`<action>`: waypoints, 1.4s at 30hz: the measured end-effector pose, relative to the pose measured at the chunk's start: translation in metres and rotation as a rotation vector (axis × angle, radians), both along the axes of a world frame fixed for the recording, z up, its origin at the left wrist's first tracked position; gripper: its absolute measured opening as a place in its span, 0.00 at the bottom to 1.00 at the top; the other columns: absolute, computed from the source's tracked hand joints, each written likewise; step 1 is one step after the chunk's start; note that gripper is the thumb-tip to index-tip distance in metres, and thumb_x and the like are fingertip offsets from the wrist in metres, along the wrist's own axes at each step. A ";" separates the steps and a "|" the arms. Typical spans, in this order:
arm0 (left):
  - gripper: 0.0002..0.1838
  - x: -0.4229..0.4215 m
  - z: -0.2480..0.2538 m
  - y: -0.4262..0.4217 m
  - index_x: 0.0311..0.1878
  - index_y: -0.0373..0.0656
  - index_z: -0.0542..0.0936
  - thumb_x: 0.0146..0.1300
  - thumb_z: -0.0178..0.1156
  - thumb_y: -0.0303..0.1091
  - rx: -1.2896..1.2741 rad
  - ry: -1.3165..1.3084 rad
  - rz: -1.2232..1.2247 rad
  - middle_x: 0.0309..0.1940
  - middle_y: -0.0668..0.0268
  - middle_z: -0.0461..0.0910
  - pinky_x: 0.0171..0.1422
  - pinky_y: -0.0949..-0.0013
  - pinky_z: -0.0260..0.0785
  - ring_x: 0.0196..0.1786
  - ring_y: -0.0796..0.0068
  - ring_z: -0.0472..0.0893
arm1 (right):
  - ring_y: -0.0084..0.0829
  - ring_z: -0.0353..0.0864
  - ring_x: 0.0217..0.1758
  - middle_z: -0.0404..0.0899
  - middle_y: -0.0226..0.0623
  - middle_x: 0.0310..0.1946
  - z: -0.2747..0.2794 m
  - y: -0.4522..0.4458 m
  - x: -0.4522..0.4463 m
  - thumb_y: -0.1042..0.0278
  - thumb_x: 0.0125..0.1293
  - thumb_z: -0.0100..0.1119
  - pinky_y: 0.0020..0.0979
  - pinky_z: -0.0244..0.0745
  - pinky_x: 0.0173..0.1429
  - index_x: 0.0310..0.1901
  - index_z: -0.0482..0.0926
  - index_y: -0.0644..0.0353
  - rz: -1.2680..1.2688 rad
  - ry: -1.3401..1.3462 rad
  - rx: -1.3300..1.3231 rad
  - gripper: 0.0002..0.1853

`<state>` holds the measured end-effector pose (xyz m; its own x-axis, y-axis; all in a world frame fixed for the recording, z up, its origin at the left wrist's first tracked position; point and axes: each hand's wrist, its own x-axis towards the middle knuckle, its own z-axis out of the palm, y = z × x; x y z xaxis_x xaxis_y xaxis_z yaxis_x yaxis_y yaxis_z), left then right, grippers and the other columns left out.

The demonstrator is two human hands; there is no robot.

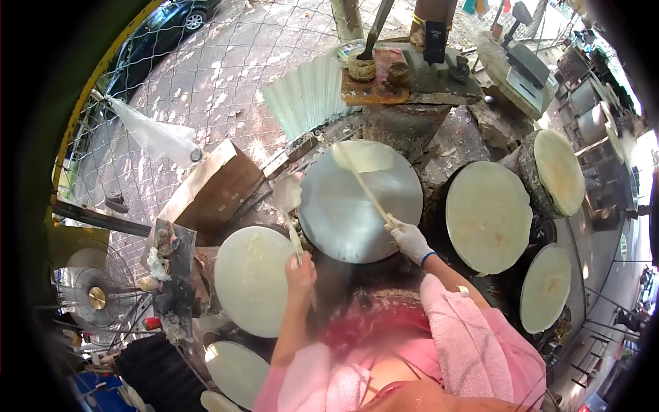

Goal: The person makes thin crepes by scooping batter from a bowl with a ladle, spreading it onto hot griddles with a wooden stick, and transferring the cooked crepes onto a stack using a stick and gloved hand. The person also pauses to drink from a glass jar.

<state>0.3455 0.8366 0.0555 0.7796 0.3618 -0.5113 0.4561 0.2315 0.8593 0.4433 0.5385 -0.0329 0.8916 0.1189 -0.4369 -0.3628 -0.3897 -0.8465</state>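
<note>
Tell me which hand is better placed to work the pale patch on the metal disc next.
Probably the right hand: it grips the stick, which reaches across the metal disc to the pale patch. The left hand holds another tool beside the disc.

Far ends blurred, outlines cut short

The far end of the long stick [371, 195] held in the right grip [410, 243] is blurred, as is that of the pale tool [295, 237] held in the left grip [300, 276]. The car [154, 42] is cut off by the top edge, the lowest pale disc [217, 403] by the bottom one. Print on the cardboard box [216, 187] cannot be read.
</note>
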 end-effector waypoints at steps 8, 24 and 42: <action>0.08 -0.049 0.006 -0.001 0.38 0.40 0.71 0.72 0.53 0.34 0.009 -0.045 0.201 0.15 0.73 0.62 0.13 0.75 0.51 0.12 0.82 0.60 | 0.24 0.77 0.34 0.82 0.30 0.35 0.002 -0.048 0.037 0.53 0.70 0.59 0.26 0.74 0.43 0.65 0.73 0.58 0.140 0.019 -0.098 0.27; 0.07 -0.075 0.005 -0.050 0.38 0.42 0.69 0.71 0.54 0.34 0.026 0.074 0.428 0.19 0.73 0.65 0.15 0.77 0.50 0.15 0.85 0.61 | 0.22 0.77 0.38 0.85 0.34 0.40 -0.011 -0.065 0.107 0.48 0.67 0.63 0.27 0.74 0.47 0.64 0.75 0.53 0.606 0.028 0.010 0.28; 0.10 -0.105 0.004 -0.067 0.37 0.40 0.69 0.74 0.52 0.35 0.220 0.157 0.490 0.17 0.71 0.65 0.14 0.76 0.54 0.12 0.82 0.61 | 0.16 0.74 0.31 0.80 0.25 0.30 0.005 -0.064 0.206 0.56 0.68 0.62 0.22 0.72 0.38 0.63 0.77 0.52 0.718 0.007 -0.017 0.24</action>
<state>0.2402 0.7697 0.0593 0.4135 0.7741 -0.4794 0.4668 0.2718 0.8415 0.6492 0.4742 -0.0277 0.5933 0.6680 -0.4492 -0.0178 -0.5470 -0.8369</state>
